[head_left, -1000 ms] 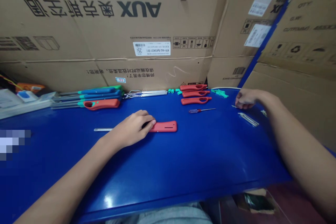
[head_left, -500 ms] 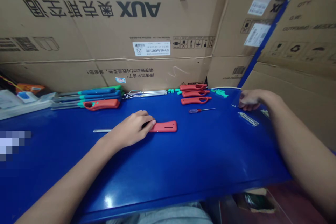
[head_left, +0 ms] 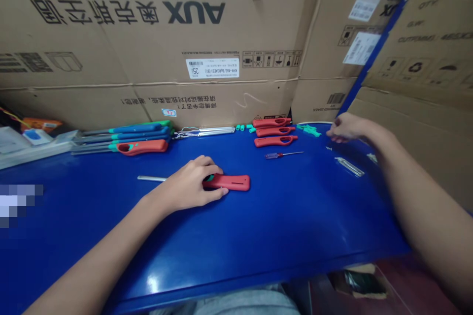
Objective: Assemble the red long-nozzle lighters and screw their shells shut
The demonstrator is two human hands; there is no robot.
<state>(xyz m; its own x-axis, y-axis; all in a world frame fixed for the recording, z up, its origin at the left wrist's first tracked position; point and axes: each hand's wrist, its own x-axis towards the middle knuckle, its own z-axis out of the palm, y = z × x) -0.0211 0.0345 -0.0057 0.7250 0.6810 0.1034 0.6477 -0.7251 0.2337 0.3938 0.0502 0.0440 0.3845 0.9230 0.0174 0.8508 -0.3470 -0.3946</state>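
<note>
My left hand (head_left: pixel 190 187) is closed round the near end of a red lighter handle (head_left: pixel 232 182) lying on the blue table (head_left: pixel 258 236). A thin metal tube (head_left: pixel 151 178) sticks out to the left of that hand. My right hand (head_left: pixel 343 129) hovers at the table's far right, just right of some green plastic parts (head_left: pixel 310 131). Its fingertips are pinched together, and what they hold, if anything, is too small to make out. A tiny piece (head_left: pixel 328 147) lies on the table just below it.
Three red handles (head_left: pixel 275 133) lie at the back, a small screwdriver (head_left: pixel 283 155) in front of them. A metal clip (head_left: pixel 349 166) lies at the right. Long lighters (head_left: pixel 136 138) and wired metal tubes (head_left: pixel 207 132) line the back left. Cardboard boxes (head_left: pixel 185 34) wall the table.
My right hand rose from the tiny piece and moved back and left toward the green parts. My left hand turned the red handle a little and wrapped further round it.
</note>
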